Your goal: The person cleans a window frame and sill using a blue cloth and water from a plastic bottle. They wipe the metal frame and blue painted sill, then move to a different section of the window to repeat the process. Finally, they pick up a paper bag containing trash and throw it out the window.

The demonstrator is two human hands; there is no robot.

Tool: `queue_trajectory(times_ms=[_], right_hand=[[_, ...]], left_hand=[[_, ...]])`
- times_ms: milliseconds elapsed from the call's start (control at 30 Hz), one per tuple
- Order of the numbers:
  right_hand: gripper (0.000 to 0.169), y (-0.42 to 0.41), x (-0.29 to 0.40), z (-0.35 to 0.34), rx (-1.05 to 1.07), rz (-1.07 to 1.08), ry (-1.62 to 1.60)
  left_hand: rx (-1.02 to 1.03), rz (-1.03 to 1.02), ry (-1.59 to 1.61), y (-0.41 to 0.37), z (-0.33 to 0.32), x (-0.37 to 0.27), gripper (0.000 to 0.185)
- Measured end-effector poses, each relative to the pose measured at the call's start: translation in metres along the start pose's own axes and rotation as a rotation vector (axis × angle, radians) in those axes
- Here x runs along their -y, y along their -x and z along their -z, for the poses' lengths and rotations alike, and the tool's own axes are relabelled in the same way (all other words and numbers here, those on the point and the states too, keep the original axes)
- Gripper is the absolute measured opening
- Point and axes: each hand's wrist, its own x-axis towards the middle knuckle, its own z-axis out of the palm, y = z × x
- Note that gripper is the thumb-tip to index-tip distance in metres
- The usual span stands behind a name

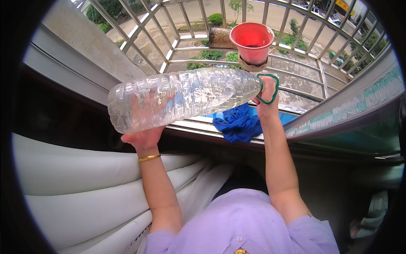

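A large clear plastic bottle (190, 95) lies almost level across the view, its base at the left and its neck at the right. My left hand (146, 127) supports the base end from below and behind, its fingers showing through the plastic. At the neck, my right hand (268, 92) grips the green plastic handle (276, 90). Whether the bottle holds water I cannot tell. Just beyond the neck stands a red plastic pot (252, 44) with dark matter at its bottom, on a brownish round base (253, 66). A crumpled blue cloth (239, 125) hangs over the window sill below the bottle.
Metal window bars (222, 14) curve around the far side, with ground and plants below. A rusty brown curved piece (222, 37) lies left of the pot. White curtain folds (82, 171) fill the lower left. A glass window sash (349, 111) stands at the right.
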Motion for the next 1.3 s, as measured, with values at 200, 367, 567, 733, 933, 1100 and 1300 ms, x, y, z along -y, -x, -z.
queue_trajectory(times_ms=[200,367,567,733,933,1100,1300], right_hand=[[0.029,-0.012,-0.006,-0.014,0.180,0.206,0.432],[0.030,0.002,-0.004,-0.056,0.286,0.647,0.742],[0.026,0.032,0.058,-0.129,0.883,0.723,0.792],[0.029,0.043,0.064,-0.173,1.087,0.549,1.016],[0.040,0.052,0.063,-0.199,1.103,0.504,0.993],[0.031,0.051,0.075,-0.207,1.204,0.176,1.276],[0.024,0.018,0.061,-0.201,1.049,0.562,1.043]], left_hand=[[-0.324,0.110,-0.521,0.074,-0.015,-0.047,0.113],[-0.667,0.166,-0.381,0.126,0.016,-0.038,0.079],[-0.777,0.495,0.562,0.181,0.039,-0.019,0.066],[-0.785,0.423,0.568,0.222,0.037,-0.024,0.073],[-0.760,0.410,0.514,0.247,0.034,-0.034,0.070],[-0.871,0.328,0.379,0.251,0.036,-0.045,0.067],[-0.861,0.294,0.351,0.251,0.041,-0.060,0.061]])
